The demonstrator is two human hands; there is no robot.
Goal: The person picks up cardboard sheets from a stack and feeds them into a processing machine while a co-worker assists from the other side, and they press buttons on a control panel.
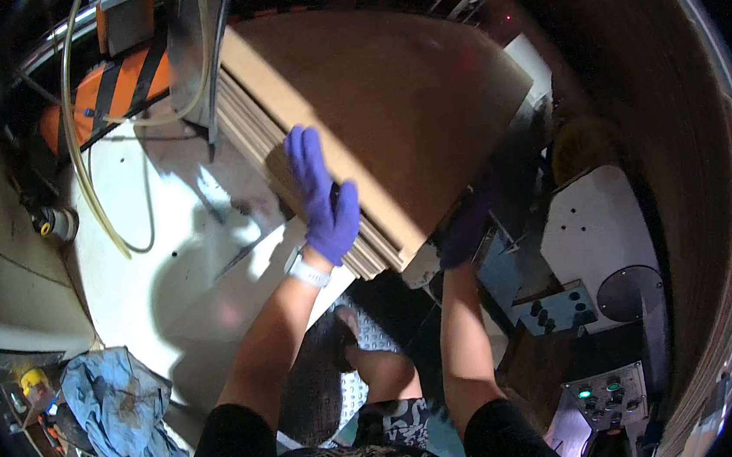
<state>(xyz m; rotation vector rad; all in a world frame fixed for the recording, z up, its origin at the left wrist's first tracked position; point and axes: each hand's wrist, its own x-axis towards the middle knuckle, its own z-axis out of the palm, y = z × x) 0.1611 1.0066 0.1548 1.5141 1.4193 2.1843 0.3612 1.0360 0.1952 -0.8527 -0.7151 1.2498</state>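
Note:
A stack of brown cardboard sheets (389, 96) lies tilted across the middle of the view, its layered edges turned toward me. My left hand (325, 199), in a purple glove, is laid against those edges with its fingers stretched out and the thumb apart. At the stack's near right corner is my right hand (463, 229), also gloved, in deep shadow. Its fingers are too dark to make out, so I cannot tell if it grips the sheets.
Left of the stack is a white work surface (124, 250), with a clear hose (76, 149) above it. A blue rag (121, 415) lies at lower left. An orange-and-black striped guard (127, 88) stands behind. To the right are a control box (607, 397) with a lit green button and tall stacked cardboard (705, 225).

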